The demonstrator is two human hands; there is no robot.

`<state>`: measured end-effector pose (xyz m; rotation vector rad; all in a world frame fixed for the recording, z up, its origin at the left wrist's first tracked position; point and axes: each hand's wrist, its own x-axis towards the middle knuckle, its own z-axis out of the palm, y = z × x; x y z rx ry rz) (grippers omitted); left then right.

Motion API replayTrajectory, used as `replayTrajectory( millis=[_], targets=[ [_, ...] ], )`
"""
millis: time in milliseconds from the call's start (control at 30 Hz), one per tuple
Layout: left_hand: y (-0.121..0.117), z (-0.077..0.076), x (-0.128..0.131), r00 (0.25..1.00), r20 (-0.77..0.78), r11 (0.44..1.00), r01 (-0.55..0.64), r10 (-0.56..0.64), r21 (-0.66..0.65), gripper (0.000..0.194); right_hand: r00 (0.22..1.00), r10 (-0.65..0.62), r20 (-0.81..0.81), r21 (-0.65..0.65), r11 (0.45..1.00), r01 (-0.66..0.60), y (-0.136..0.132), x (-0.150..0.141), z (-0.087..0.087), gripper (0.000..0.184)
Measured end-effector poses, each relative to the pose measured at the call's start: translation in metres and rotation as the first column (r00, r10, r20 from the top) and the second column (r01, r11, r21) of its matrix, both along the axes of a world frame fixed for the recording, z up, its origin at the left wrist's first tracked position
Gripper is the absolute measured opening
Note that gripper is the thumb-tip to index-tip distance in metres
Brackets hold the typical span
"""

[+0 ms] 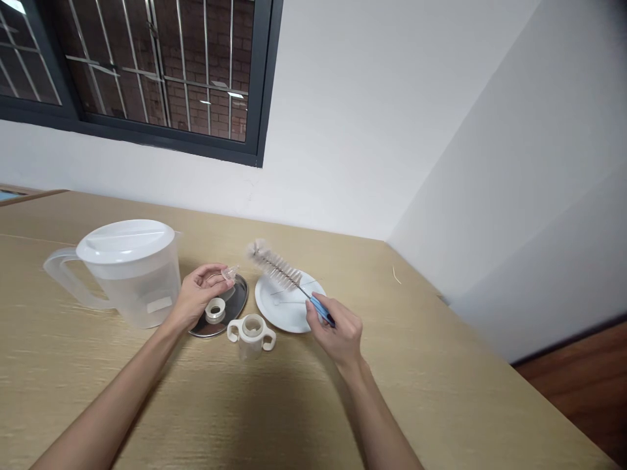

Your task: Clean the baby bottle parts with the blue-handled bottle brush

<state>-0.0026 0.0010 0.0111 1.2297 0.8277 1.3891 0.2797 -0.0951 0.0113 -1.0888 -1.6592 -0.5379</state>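
Between the fingertips of my left hand (200, 291) is a small clear bottle nipple (229, 273), held over an oval metal tray (239, 300). A white ring-shaped collar (215, 311) sits on that tray below my fingers. My right hand (339, 331) grips the blue handle of a bottle brush (281, 271), its bristled head pointing up and left. Under the brush lies a white plate (289, 318) with thin wire-like pieces on it. A clear baby bottle with two white handles (251, 331) stands upright in front, between my hands.
A translucent pitcher (134, 277) with a white lid stands left of the tray. The wooden table (274, 405) meets a white wall (343, 130) behind and another at right. A thin pale strip (396, 275) lies at the right. A barred window (161, 72) is above.
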Motion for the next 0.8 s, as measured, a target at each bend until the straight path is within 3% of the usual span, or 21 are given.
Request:
replayTrajectory(
  millis=[200,333,467,567,800],
  targets=[
    [0.002,-0.001,0.0,1.0,0.016,1.0,-0.018,0.018,-0.025,0.053,0.998,-0.069,0.008,-0.063,0.996,0.07,0.004,0.001,-0.002,0.013],
    [0.001,0.003,0.002,0.987,0.16,0.993,0.026,-0.007,-0.115,0.045,0.999,-0.009,-0.047,-0.03,1.0,0.007,0.001,-0.002,0.001,0.013],
    [-0.002,0.006,0.004,0.956,0.293,0.969,0.088,-0.018,-0.23,0.032,0.999,0.027,0.033,-0.028,0.999,-0.026,-0.002,-0.008,0.0,0.014],
    [-0.004,0.007,0.004,0.948,0.312,0.962,0.136,-0.058,-0.235,0.026,0.997,0.002,0.074,-0.054,0.999,0.002,-0.001,-0.009,-0.001,0.014],
    [-0.007,0.009,0.007,0.942,0.326,0.959,0.161,-0.079,-0.233,0.027,1.0,0.021,-0.006,-0.054,0.998,-0.022,-0.002,-0.006,-0.001,0.015]
  ],
)
